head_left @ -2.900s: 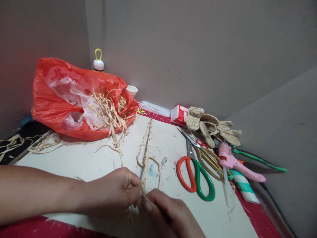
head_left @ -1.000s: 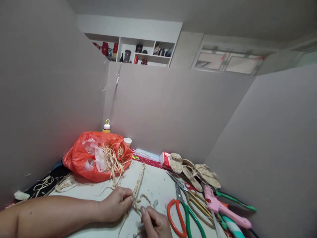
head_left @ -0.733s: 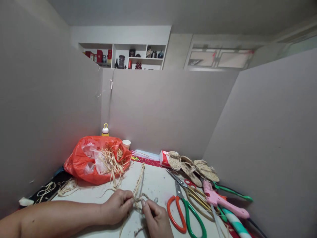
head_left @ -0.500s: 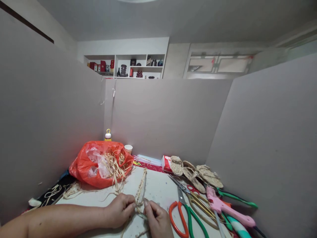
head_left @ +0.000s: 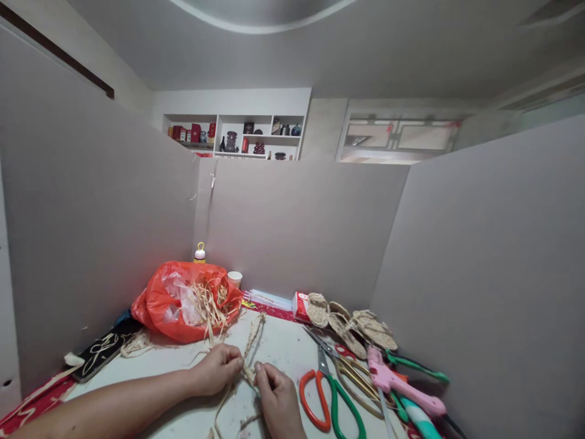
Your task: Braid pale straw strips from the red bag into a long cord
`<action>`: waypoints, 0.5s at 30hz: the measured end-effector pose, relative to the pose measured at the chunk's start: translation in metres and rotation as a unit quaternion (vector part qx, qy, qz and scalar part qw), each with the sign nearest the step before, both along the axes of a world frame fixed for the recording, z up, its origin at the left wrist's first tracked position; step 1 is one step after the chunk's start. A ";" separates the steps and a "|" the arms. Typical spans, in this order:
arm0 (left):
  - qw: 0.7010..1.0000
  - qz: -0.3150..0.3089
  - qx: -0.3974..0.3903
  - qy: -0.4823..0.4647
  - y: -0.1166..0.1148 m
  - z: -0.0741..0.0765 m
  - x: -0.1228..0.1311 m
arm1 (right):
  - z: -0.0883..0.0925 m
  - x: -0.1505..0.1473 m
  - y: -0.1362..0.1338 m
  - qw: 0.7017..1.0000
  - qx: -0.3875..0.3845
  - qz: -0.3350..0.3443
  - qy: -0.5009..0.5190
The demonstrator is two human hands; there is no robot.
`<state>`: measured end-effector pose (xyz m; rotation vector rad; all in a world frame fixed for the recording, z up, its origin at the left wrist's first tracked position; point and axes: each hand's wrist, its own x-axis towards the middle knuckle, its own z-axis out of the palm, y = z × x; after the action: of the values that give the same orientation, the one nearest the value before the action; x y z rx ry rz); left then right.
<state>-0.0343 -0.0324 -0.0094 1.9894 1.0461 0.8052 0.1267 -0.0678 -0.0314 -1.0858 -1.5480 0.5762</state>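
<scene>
A pale straw braid (head_left: 254, 334) runs from the table's middle back toward me, its near end between my two hands. My left hand (head_left: 221, 369) is closed, thumb and forefinger pinching the braid at its near end. Close by on the right, my right hand (head_left: 278, 396) also pinches the straw there, thumb against forefinger. Loose strands trail down below the fingers onto the white table (head_left: 283, 353). The exact crossing of strands between the fingertips is too small to make out.
A red plastic bag (head_left: 159, 305) of straw lies at left, near a paper cup (head_left: 234, 278) and a dark phone-like slab (head_left: 101, 353). To the right are scissors with red and green handles (head_left: 336, 402), gold-handled scissors (head_left: 359, 381), a pink glue gun (head_left: 402, 385) and woven straw sandals (head_left: 372, 328).
The view has tilted up and shifted slightly. Both hands stay pinched on the braid, whose far part now looks more bent and twisted.
</scene>
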 end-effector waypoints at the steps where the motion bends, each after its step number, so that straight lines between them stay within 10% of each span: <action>1: 1.000 -0.002 -0.002 0.000 0.000 0.000 0.000 | -0.001 0.000 0.001 1.000 0.000 -0.001 0.000; 15: 0.998 -0.055 -0.011 0.014 0.007 -0.007 -0.006 | -0.015 0.001 0.007 0.999 -0.045 -0.009 -0.006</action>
<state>-0.0401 -0.0257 -0.0161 2.0251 0.9487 0.7070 0.1277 -0.0604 -0.0465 -1.1729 -1.5329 0.6333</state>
